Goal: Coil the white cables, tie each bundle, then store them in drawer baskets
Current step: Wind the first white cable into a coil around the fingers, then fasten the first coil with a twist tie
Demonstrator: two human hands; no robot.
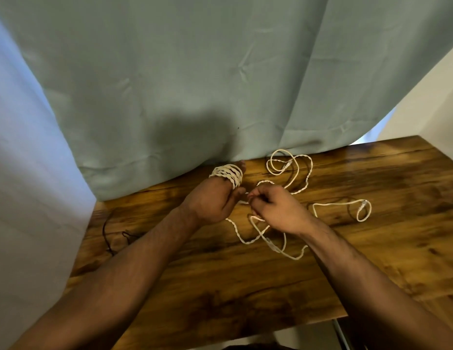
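Working over a glossy, dark-grained wooden table (372, 248) set against a pale teal curtain (195, 84). Carrying a coil (228, 174) of several turns wound crosswise round the straight, forward-pointing fingers of the left hand (215, 200); not possible to tell whether the thumb is clamping the strand. Pinching the white cable (291, 178) between the curled fingertips of the right hand (276, 210), just beside the left thumb, with the hands nearly touching. Leaving the unwound slack sprawling loose on the tabletop, all of it to the right of the coil: looping out toward the curtain, back under the right wrist, and off to a small far-right loop. Judging the right hand as the nearer one to that slack, so probably drawing it leftward for another turn across the left fingers. Also lying at the table's left edge: a thin black cord (106, 236). Showing no drawer baskets, and no brand, label or legible writing anywhere.
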